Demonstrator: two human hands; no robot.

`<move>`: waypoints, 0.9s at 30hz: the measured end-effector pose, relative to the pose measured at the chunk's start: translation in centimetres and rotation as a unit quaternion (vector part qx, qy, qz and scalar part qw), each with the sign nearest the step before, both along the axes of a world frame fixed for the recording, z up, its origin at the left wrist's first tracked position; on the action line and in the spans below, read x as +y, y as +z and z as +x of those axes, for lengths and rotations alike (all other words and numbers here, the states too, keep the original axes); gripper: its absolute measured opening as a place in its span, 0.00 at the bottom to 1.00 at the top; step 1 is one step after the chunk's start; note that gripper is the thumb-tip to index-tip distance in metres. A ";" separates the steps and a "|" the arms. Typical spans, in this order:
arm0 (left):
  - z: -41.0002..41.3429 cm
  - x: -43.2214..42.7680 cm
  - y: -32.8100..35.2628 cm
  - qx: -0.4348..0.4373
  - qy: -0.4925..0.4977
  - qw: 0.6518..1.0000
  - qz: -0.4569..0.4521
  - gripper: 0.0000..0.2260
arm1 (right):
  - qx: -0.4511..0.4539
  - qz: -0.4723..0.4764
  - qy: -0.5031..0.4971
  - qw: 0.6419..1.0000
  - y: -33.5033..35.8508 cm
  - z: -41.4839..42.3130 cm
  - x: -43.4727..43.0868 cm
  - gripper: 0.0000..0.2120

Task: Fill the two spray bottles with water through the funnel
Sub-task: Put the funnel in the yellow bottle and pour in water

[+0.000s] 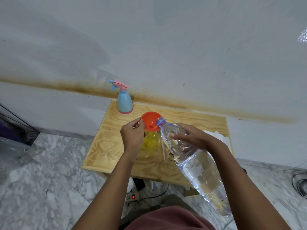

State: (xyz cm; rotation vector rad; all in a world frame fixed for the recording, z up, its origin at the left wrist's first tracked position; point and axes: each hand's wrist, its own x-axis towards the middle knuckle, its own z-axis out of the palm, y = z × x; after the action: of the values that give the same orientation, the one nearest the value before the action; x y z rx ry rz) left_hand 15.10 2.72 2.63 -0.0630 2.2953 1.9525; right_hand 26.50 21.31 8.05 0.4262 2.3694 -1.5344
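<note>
Gripping a tilted clear plastic water bottle (199,171) mid-frame is the right hand (191,136); the left hand (132,135) is pinching a round orange plastic funnel (151,121).

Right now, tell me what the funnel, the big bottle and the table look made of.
Funnel: probably plastic, uniform orange, smooth with a dull sheen. Big bottle: thin clear plastic, glossy and ribbed, water showing through. Table: bare plywood, it seems, matte, with swirling grain.
</note>
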 end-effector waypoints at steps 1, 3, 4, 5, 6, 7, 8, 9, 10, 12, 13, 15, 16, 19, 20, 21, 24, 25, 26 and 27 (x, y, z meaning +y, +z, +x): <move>0.0 0.0 0.0 0.000 0.000 1.000 0.000 0.13 | -0.002 -0.002 -0.002 1.000 0.0 0.0 0.1 0.18; 0.0 -0.1 0.0 0.002 -0.001 1.000 -0.001 0.13 | -0.003 0.001 -0.001 1.000 0.0 0.0 0.1 0.18; 0.0 -0.1 0.0 0.002 -0.001 1.000 -0.001 0.13 | -0.005 -0.002 -0.001 1.000 0.0 0.0 0.1 0.18; 0.0 0.0 0.0 0.001 0.000 1.000 -0.001 0.13 | -0.008 -0.005 -0.003 1.000 0.0 0.0 0.2 0.18; 0.0 0.0 0.0 0.000 0.000 1.000 0.000 0.13 | -0.010 -0.005 -0.005 1.000 -0.1 -0.1 0.2 0.18; 0.0 0.0 0.0 -0.001 0.000 1.000 -0.001 0.13 | -0.011 -0.001 -0.005 1.000 -0.1 -0.1 0.2 0.18; 0.0 0.0 0.1 -0.001 0.000 1.000 -0.001 0.13 | -0.012 0.001 -0.004 1.000 -0.2 -0.1 0.3 0.18; 0.0 0.0 0.1 0.001 -0.001 1.000 -0.002 0.13 | -0.012 0.002 -0.003 1.000 -0.2 -0.2 0.3 0.17; 0.0 0.0 0.1 0.002 -0.001 1.000 -0.003 0.13 | -0.013 0.000 -0.002 1.000 -0.2 -0.2 0.3 0.16; 0.1 -0.1 0.1 0.002 -0.002 1.000 -0.004 0.13 | -0.014 -0.002 0.001 1.000 -0.1 -0.2 0.4 0.15; 0.1 -0.1 0.1 0.001 -0.001 1.000 -0.004 0.13 | -0.015 -0.003 0.002 1.000 -0.1 -0.2 0.4 0.16; 0.1 -0.1 0.1 0.000 0.000 1.000 -0.003 0.13 | -0.016 -0.005 0.000 1.000 -0.1 -0.2 0.3 0.17; 0.1 -0.1 0.2 0.000 0.000 1.000 -0.002 0.13 | -0.015 -0.006 -0.001 1.000 -0.1 -0.2 0.3 0.18; 0.1 -0.2 0.3 0.001 0.000 1.000 -0.002 0.13 | -0.014 -0.010 -0.004 1.000 -0.4 -0.3 0.3 0.21; 0.1 -0.2 0.3 0.001 0.000 1.000 -0.002 0.13 | -0.013 -0.014 -0.004 1.000 -0.3 -0.3 0.2 0.20; 0.1 -0.2 0.3 0.001 0.000 1.000 -0.001 0.13 | -0.012 -0.019 -0.002 1.000 -0.3 -0.3 0.1 0.20; 0.2 -0.1 0.3 0.003 -0.002 1.000 -0.001 0.13 | -0.011 -0.020 0.002 1.000 -0.2 -0.2 0.0 0.24; 0.2 -0.2 0.3 0.003 -0.003 1.000 -0.001 0.13 | -0.012 -0.019 0.001 1.000 -0.1 -0.2 0.0 0.25; 0.1 -0.2 0.3 0.002 -0.002 1.000 0.000 0.13 | -0.011 -0.018 0.000 1.000 -0.1 -0.2 0.0 0.26; 0.1 -0.2 0.3 0.001 -0.002 1.000 0.000 0.12 | -0.011 -0.017 -0.001 1.000 -0.2 -0.2 0.0 0.26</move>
State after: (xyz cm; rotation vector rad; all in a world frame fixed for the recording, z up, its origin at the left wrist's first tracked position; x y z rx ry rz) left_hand 15.21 2.56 2.90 -0.0561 2.2953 1.9518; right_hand 26.35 21.31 7.90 0.4348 2.3248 -1.5598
